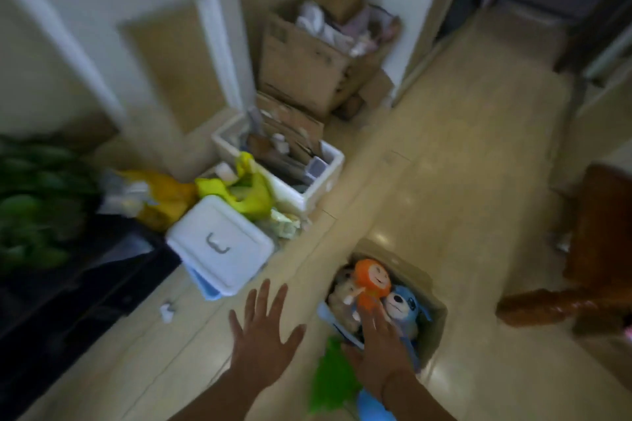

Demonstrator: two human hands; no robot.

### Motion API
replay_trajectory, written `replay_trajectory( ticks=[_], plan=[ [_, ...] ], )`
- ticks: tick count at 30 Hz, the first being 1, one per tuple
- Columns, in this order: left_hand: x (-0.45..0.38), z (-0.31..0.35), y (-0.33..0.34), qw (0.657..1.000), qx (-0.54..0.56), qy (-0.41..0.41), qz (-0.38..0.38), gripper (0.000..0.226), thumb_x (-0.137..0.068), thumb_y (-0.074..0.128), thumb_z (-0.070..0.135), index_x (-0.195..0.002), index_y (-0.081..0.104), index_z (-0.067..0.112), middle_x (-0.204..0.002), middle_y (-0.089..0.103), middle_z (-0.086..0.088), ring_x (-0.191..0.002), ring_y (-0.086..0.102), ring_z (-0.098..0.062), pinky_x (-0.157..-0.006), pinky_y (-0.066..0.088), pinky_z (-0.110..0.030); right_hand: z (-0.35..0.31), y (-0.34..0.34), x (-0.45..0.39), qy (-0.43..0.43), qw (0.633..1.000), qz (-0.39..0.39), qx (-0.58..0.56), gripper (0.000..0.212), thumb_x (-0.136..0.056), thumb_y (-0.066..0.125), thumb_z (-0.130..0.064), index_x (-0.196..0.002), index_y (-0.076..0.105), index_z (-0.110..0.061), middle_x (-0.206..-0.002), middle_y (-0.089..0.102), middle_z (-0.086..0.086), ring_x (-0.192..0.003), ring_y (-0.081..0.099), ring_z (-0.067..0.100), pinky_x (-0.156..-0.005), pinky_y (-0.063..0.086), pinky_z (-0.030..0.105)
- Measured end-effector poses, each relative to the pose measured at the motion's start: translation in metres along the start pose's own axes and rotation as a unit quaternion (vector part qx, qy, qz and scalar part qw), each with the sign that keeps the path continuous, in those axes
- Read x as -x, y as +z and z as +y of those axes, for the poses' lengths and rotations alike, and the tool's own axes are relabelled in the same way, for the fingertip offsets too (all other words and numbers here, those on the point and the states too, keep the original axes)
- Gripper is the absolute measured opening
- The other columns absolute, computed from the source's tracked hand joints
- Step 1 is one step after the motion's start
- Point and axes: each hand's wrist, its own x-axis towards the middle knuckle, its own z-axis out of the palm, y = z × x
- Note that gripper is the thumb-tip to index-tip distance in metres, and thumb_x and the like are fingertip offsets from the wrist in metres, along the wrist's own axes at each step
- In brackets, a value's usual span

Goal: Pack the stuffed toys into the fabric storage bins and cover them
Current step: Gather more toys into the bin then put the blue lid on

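Note:
A beige fabric storage bin (429,284) stands on the floor at lower right, filled with stuffed toys. An orange doll (372,282) lies on top, a blue plush with a white snout (402,309) beside it, and a tan plush (343,294) at the left. My right hand (383,355) reaches over the bin's near side with straight fingers toward the orange doll; whether it touches it I cannot tell. My left hand (265,335) hovers left of the bin, fingers spread, holding nothing. A green soft thing (333,376) and a blue thing (371,407) lie under my right forearm.
A white lidded plastic box (220,246) sits left of the bin. Behind it are yellow bags (251,191), a white foam box (328,178) of clutter and stacked cardboard boxes (307,65). Wooden furniture (595,239) stands at right, and a dark cabinet (68,284) with green plants at left.

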Motion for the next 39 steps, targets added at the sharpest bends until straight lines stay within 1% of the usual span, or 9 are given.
replay_trajectory(
  ticks=[3,6,9,14,19,26,29,34,39],
  plan=[
    [0.028,-0.066,-0.037,0.998,-0.005,-0.058,-0.01,0.122,-0.044,-0.021,0.089,-0.153,0.005,0.04,-0.163,-0.008,0.009,-0.151,0.001,-0.02,-0.119,0.005,-0.056,-0.075,0.01,0.0,-0.058,0.997,-0.036,0.02,0.095,-0.077,0.032,-0.077,-0.152,0.003,-0.027,-0.161,0.007,0.001,-0.147,0.014,0.025,-0.118,0.023,0.039],
    [0.066,-0.139,-0.066,0.993,0.043,-0.11,0.016,0.103,-0.064,0.006,0.09,-0.153,0.008,0.038,-0.163,-0.006,0.009,-0.151,0.0,-0.02,-0.12,0.004,-0.054,-0.159,0.028,0.014,-0.129,0.99,-0.041,0.047,0.081,-0.087,0.045,-0.059,-0.151,0.003,-0.032,-0.159,0.012,-0.002,-0.144,0.023,0.022,-0.116,0.026,0.036],
    [0.114,-0.213,-0.085,0.978,0.093,-0.176,0.069,0.08,-0.085,0.033,0.072,-0.153,0.007,0.038,-0.163,-0.005,0.009,-0.15,0.0,-0.02,-0.12,0.003,-0.053,-0.242,0.058,0.033,-0.224,0.969,-0.056,0.086,0.086,-0.084,0.05,-0.061,-0.15,0.004,-0.033,-0.158,0.016,-0.004,-0.142,0.027,0.019,-0.113,0.03,0.037],
    [0.214,-0.306,-0.076,0.959,0.095,-0.263,0.036,0.09,-0.084,0.04,0.072,-0.153,-0.007,0.036,-0.161,-0.019,0.007,-0.15,-0.013,-0.024,-0.118,-0.006,-0.058,-0.351,0.134,0.074,-0.357,0.912,-0.126,0.162,0.09,-0.078,0.054,-0.066,-0.149,0.008,-0.034,-0.156,0.025,-0.003,-0.138,0.033,0.018,-0.109,0.037,0.039],
    [0.294,-0.338,-0.05,0.884,0.192,-0.418,0.086,0.09,-0.084,0.041,0.071,-0.153,-0.003,0.034,-0.163,-0.013,0.005,-0.15,-0.009,-0.026,-0.119,-0.002,-0.058,-0.416,0.203,0.126,-0.435,0.845,-0.194,0.242,0.088,-0.08,0.048,-0.068,-0.149,0.007,-0.035,-0.159,0.011,-0.007,-0.142,0.026,0.02,-0.107,0.038,0.042],
    [0.366,-0.331,-0.013,0.769,0.279,-0.55,0.17,0.088,-0.083,0.046,0.066,-0.153,0.004,0.034,-0.163,-0.007,0.005,-0.15,-0.004,-0.025,-0.121,0.003,-0.053,-0.456,0.257,0.175,-0.525,0.749,-0.264,0.307,0.075,-0.088,0.05,-0.056,-0.15,0.017,-0.029,-0.157,0.019,-0.006,-0.139,0.031,0.017,-0.105,0.041,0.038],
    [0.384,-0.334,-0.001,0.696,0.346,-0.589,0.223,0.084,-0.088,0.048,0.059,-0.154,0.006,0.029,-0.164,-0.004,0.002,-0.151,0.0,-0.024,-0.121,0.011,-0.05,-0.471,0.272,0.197,-0.562,0.71,-0.291,0.308,0.07,-0.089,0.051,-0.053,-0.147,0.021,-0.031,-0.152,0.028,-0.005,-0.136,0.035,0.017,-0.104,0.041,0.036],
    [0.414,-0.361,-0.001,0.385,0.542,-0.633,0.396,0.072,-0.09,0.061,0.035,-0.151,0.027,0.016,-0.155,0.029,-0.007,-0.141,0.032,-0.026,-0.117,0.029,-0.045,-0.496,0.312,0.239,-0.579,0.648,-0.332,0.368,0.068,-0.088,0.052,-0.05,-0.147,0.022,-0.034,-0.15,0.036,-0.005,-0.135,0.038,0.018,-0.106,0.039,0.034],
    [0.472,-0.408,0.023,0.334,0.53,-0.655,0.422,0.071,-0.086,0.062,0.039,-0.147,0.03,0.02,-0.151,0.034,-0.002,-0.137,0.036,-0.022,-0.114,0.032,-0.043,-0.518,0.393,0.295,-0.575,0.612,-0.366,0.402,0.068,-0.083,0.053,-0.055,-0.143,0.028,-0.035,-0.149,0.037,-0.007,-0.134,0.039,0.015,-0.108,0.04,0.038]
  ],
)
